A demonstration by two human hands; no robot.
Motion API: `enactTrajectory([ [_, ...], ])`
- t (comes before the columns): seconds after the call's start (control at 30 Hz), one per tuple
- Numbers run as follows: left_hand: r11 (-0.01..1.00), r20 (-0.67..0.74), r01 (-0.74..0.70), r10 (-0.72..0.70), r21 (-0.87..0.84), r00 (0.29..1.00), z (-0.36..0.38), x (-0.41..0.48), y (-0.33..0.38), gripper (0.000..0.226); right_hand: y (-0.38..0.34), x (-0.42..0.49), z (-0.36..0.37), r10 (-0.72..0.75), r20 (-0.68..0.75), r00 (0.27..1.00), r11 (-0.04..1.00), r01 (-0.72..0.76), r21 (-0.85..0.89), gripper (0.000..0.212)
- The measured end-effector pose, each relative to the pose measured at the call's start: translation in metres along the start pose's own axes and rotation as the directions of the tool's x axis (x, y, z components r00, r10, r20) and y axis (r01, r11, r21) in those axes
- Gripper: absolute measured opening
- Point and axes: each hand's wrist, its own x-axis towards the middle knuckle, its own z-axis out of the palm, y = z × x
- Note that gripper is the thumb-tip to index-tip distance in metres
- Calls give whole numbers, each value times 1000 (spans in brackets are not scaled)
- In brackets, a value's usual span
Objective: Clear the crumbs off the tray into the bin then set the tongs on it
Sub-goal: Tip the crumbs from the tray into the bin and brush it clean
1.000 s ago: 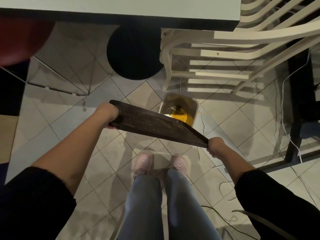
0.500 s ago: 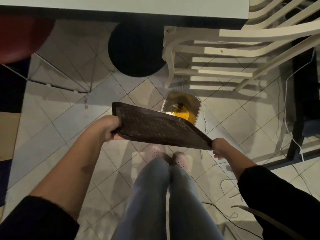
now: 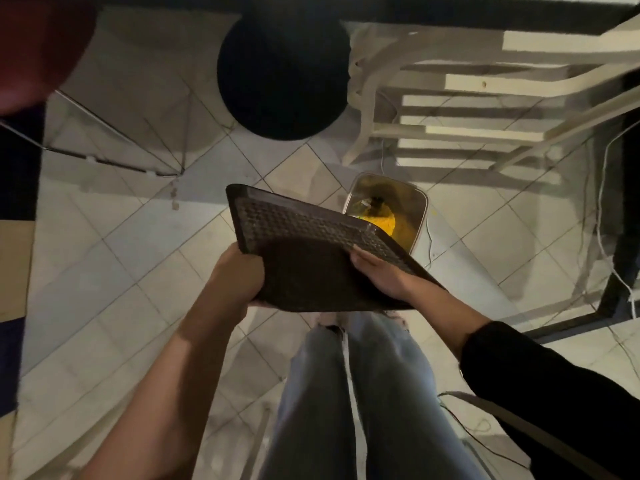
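Note:
A dark brown textured tray (image 3: 304, 244) is held tilted above the floor, its far right corner over the small bin (image 3: 412, 206), which has a pale rim and yellow waste inside. My left hand (image 3: 239, 275) grips the tray's near left edge. My right hand (image 3: 381, 271) lies flat on the tray's top surface near its right side, fingers stretched toward the bin. No tongs are in view.
A white slatted chair (image 3: 485, 109) stands behind the bin. A round black stool base (image 3: 284, 71) sits at the top centre and a red seat (image 3: 34, 46) at the top left. Cables (image 3: 606, 244) trail along the tiled floor at right. My legs in jeans (image 3: 363, 393) are below.
The tray has been turned so that its top surface faces me more. My right hand left the tray's right edge and now rests on its surface. The view has moved closer.

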Motion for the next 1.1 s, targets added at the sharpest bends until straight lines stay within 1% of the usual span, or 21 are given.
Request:
enactTrajectory([
  [0.07, 1000, -8, -5, 5, 2, 1000, -5, 0, -4, 23, 0, 15, -6, -9, 22, 1000, 1000, 10, -23, 57],
  [0.13, 1000, -16, -1, 1, 8, 1000, -11, -2, -11, 29, 1, 30, -16, -5, 44, 999, 993, 10, -114, 52],
  [0.2, 1000, -45, 3, -3, -2, 999, -19, -5, -18, 33, 4, 44, -26, 39, 42, 998, 981, -30, -190, 54],
  [0.3, 996, -48, 26, -30, -86, 998, -31, -8, -25, 34, 6, 57, -43, 103, 21, 994, 962, -95, -257, 57],
  [0.4, 997, -58, 36, -40, -69, 998, -37, -13, -28, 34, 7, 65, -57, 138, 3, 990, 936, -129, -327, 56],
  [0.47, 999, -73, 37, -40, -34, 997, -35, -15, -31, 37, 5, 65, -60, 117, -60, 991, 936, -130, -326, 58],
  [0.53, 999, -83, 36, -37, -10, 996, -32, -17, -30, 39, -1, 57, -58, 53, -105, 993, 962, -79, -263, 57],
  [0.57, 999, -83, 37, -38, -6, 996, -30, -19, -28, 40, -2, 49, -54, 5, -82, 997, 969, -25, -245, 55],
  [0.6, 999, -79, 36, -36, -5, 996, -29, -19, -27, 40, -3, 40, -47, -52, -29, 998, 965, 43, -257, 54],
  [0.67, 999, -81, 35, -35, -3, 996, -30, -20, -25, 40, 0, 26, -32, -135, 107, 985, 927, 163, -338, 54],
  [0.7, 999, -88, 38, -39, -9, 995, -33, -20, -26, 40, 3, 23, -27, -154, 148, 977, 912, 198, -358, 53],
  [0.73, 999, -90, 45, -47, -22, 995, -36, -20, -26, 40, 7, 25, -25, -151, 162, 975, 912, 201, -358, 51],
  [0.8, 997, -59, 60, -63, -54, 996, -44, -23, -27, 38, 11, 34, -27, -85, 133, 987, 937, 125, -326, 50],
  [0.87, 993, -33, 56, -60, -106, 998, -54, -27, -28, 33, 14, 47, -32, -27, 100, 995, 932, 61, -358, 52],
  [0.93, 987, -44, 39, -47, -159, 998, -61, -31, -29, 29, 20, 59, -37, 14, 100, 995, 881, 35, -471, 53],
  [1.03, 987, -81, 24, -38, -161, 996, -66, -34, -37, 32, 27, 67, -45, 58, 84, 995, 734, 14, -679, 55],
  [1.07, 988, -90, 27, -41, -155, 995, -67, -34, -41, 32, 28, 68, -47, 63, 60, 996, 704, -2, -710, 55],
  [1.1, 989, -92, 32, -46, -147, 995, -67, -34, -45, 33, 28, 67, -50, 62, 27, 998, 698, -24, -715, 56],
])
